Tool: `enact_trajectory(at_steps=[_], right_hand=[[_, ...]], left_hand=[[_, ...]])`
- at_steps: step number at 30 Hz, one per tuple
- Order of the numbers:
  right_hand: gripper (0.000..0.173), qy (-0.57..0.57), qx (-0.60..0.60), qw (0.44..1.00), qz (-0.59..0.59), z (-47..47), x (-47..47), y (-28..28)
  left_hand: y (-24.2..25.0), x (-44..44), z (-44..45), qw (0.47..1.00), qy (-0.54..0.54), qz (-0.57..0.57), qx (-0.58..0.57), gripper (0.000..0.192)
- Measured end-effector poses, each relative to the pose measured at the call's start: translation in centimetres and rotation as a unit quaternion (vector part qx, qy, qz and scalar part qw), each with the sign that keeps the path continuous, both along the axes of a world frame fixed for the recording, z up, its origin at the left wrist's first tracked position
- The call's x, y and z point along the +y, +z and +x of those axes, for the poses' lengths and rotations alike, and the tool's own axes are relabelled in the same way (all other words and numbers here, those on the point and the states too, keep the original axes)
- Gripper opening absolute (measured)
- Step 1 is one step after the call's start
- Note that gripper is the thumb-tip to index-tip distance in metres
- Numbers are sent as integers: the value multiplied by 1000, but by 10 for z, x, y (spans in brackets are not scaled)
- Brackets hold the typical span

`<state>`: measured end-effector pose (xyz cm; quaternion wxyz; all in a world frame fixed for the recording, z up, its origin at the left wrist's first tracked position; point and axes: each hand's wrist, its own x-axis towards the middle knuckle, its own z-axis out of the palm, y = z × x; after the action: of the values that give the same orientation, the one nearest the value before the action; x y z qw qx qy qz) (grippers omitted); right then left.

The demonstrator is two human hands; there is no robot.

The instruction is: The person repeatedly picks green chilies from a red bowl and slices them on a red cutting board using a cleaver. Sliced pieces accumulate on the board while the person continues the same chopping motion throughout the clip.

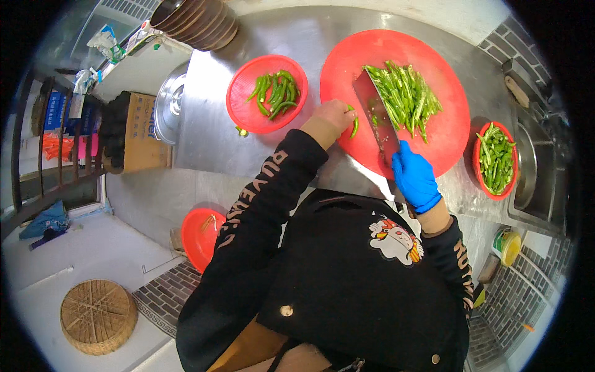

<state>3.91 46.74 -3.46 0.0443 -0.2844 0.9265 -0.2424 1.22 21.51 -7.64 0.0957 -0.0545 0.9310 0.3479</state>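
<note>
My bare left hand (333, 119) pinches a whole green chili pepper (355, 127) over the left edge of the round red cutting board (441, 153). In a blue glove, my right hand (415, 179) grips the handle of a cleaver (375, 118), its broad blade lying over the board. Right of the blade is a pile of sliced green chili peppers (409, 95). A red plastic basket (237, 100) left of the board has several whole green chili peppers (276, 93) in it. Most of the cleaver's handle is hidden by the glove.
A smaller red basket (476, 160) of cut peppers stands right of the board, beside a sink (527, 162). The steel counter (204, 135) carries stacked brown containers (200, 25) and a metal lid (171, 102). Below sit a red basin (197, 237) and a woven bamboo basket (97, 316).
</note>
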Motion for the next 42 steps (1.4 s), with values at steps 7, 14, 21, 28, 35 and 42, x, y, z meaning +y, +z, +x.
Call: enact_trajectory(at_steps=[7, 14, 21, 28, 35, 42], right_hand=[[32, 11, -31, 999, -22, 10, -1, 4], [33, 37, -45, 998, -4, 12, -6, 5], [35, 19, -5, 999, -31, -5, -29, -12], [34, -3, -82, 992, -99, 5, -9, -4], [33, -8, -68, 993, -98, 15, -15, 5], [34, 10, -98, 991, -93, 14, -14, 9]], left_hand=[[-28, -5, -6, 995, -71, -28, -68, 35], [-33, 4, -1, 998, -31, -38, -48, 38], [-15, -2, 2, 994, -100, 7, -41, 24], [-26, -10, 5, 984, -6, 152, -90, 28], [-29, -3, 0, 991, 2, 106, -82, 29], [-24, 0, 4, 959, -203, -182, 77, 30]])
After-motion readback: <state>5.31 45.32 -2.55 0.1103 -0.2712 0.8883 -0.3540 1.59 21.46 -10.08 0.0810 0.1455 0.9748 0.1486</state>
